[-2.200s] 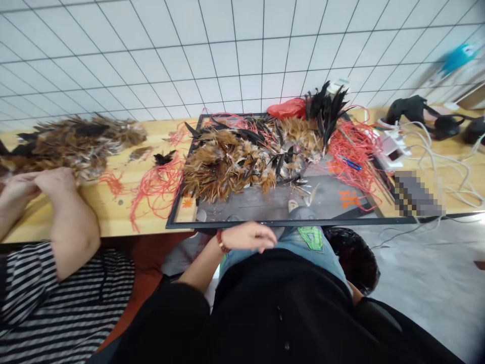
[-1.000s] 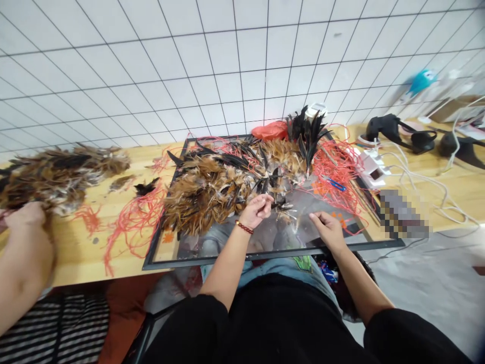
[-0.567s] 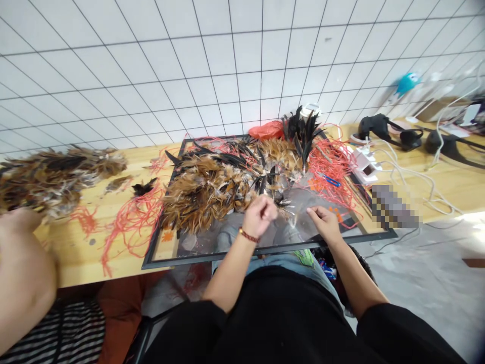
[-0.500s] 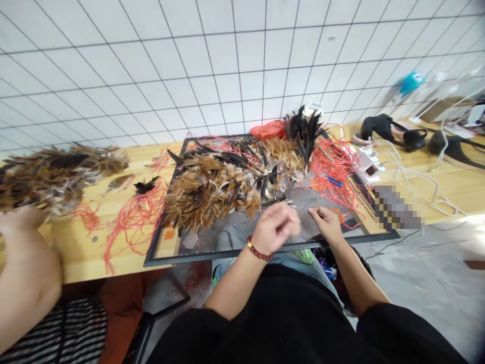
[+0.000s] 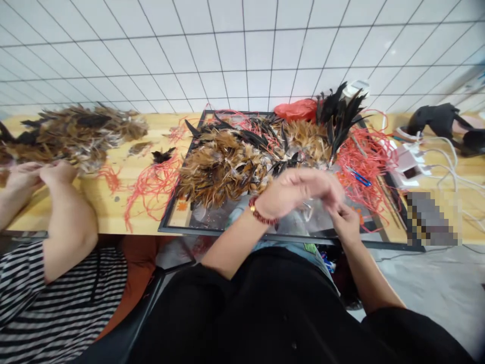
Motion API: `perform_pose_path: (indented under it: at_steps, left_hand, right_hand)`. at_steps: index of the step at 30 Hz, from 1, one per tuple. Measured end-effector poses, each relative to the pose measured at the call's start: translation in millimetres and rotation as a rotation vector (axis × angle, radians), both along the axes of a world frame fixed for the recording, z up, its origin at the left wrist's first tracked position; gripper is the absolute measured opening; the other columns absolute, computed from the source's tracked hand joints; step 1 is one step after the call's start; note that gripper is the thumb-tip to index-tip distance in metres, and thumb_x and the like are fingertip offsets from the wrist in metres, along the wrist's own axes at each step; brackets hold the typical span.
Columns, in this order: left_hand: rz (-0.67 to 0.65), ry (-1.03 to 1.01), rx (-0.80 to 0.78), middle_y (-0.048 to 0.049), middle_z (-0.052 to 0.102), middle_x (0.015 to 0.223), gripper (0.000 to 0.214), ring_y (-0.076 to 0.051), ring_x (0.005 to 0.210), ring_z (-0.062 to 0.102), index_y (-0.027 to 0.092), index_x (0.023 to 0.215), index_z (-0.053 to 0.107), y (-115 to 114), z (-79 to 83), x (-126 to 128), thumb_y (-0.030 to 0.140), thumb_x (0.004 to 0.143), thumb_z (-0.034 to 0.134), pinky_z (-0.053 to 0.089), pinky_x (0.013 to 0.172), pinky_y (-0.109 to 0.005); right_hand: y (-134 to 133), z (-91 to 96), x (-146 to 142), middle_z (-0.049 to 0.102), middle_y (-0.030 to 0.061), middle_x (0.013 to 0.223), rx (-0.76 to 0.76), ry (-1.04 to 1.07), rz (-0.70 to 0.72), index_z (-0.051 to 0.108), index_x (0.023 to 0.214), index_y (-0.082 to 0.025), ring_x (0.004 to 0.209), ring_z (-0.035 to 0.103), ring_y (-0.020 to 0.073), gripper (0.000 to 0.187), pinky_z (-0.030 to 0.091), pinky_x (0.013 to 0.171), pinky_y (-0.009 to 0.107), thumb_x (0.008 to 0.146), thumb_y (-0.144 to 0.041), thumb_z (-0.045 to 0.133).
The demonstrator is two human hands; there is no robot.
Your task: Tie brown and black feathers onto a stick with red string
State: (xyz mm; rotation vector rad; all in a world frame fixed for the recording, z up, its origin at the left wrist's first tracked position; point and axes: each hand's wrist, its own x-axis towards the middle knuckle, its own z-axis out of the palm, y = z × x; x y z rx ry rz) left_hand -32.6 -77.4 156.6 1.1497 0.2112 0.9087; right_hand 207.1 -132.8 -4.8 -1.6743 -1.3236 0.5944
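My left hand (image 5: 308, 192), with a dark red beaded bracelet (image 5: 262, 215) at the wrist, reaches across to my right hand. Its fingers are smeared by motion, so their grip does not show. Closed in a pinch, my right hand (image 5: 346, 222) meets those fingertips; whatever it holds is too small to make out. Both hands are above the front part of a black-framed glass panel (image 5: 212, 231). Behind them lie brown feathers (image 5: 223, 167) in a heap and long black feathers (image 5: 341, 119). Red plastic strings (image 5: 366, 156) are tangled at the right.
A blue-handled tool (image 5: 359, 177) rests on the strings. Beyond the panel's right edge are a white charger (image 5: 409, 167) with cables and a black strapped headset (image 5: 432, 121). At left, a co-worker's hands (image 5: 41, 174) work by another feather pile (image 5: 76, 134). A tiled wall (image 5: 242, 55) stands behind.
My view has shifted, so the table appears higher and further right. My left hand has swung right, closing the gap to my right hand. Both of the co-worker's hands now show.
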Motion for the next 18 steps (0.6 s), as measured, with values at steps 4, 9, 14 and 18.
perform_pose_path:
  at_steps: [4, 9, 14, 18]
  left_hand:
    - [0.228, 0.059, -0.143, -0.0004, 0.065, 0.077, 0.032, -0.008, 0.070, 0.057, 0.015, 0.082, 0.069, 51.8, -58.0, 18.9, 0.042, 0.071, 0.081, 0.046, 0.069, -0.022]
    - [0.132, 0.012, -0.350, -0.0013, 0.063, 0.076, 0.030, -0.009, 0.066, 0.057, 0.013, 0.084, 0.067, 62.9, -110.3, 33.1, 0.036, 0.072, 0.081, 0.045, 0.065, -0.024]
    - [0.175, -0.066, -0.366, -0.0011, 0.061, 0.077, 0.030, -0.008, 0.064, 0.054, 0.014, 0.084, 0.067, 41.5, -112.6, 8.3, 0.034, 0.069, 0.083, 0.044, 0.067, -0.026]
    - [0.193, -0.116, -0.314, -0.0012, 0.059, 0.075, 0.027, -0.009, 0.060, 0.051, 0.016, 0.081, 0.066, 10.8, -98.5, -31.3, 0.037, 0.073, 0.080, 0.042, 0.066, -0.029]
  right_hand:
    - [5.2, -5.8, 1.0, 0.050, -0.0021, 0.059, 0.003, 0.093, -0.045, 0.062, 0.070, -0.016, 0.055, 0.042, 0.0098, 0.039, 0.037, 0.057, 0.025, 0.081, -0.054, 0.065]
    - [12.4, 3.8, -4.3, 0.044, -0.0034, 0.056, 0.012, 0.175, -0.042, 0.060, 0.068, -0.017, 0.054, 0.037, 0.0090, 0.041, 0.032, 0.053, 0.024, 0.078, -0.056, 0.067]
    - [-66.3, 11.9, -0.6, 0.037, -0.0037, 0.054, 0.073, 0.619, -0.031, 0.050, 0.062, -0.020, 0.051, 0.036, 0.0093, 0.042, 0.031, 0.049, 0.025, 0.076, -0.054, 0.071]
    - [-163.4, -21.6, 11.5, 0.037, -0.0028, 0.048, -0.333, 0.823, 0.167, 0.056, 0.064, -0.020, 0.042, 0.034, 0.0097, 0.042, 0.026, 0.038, 0.024, 0.079, -0.056, 0.069]
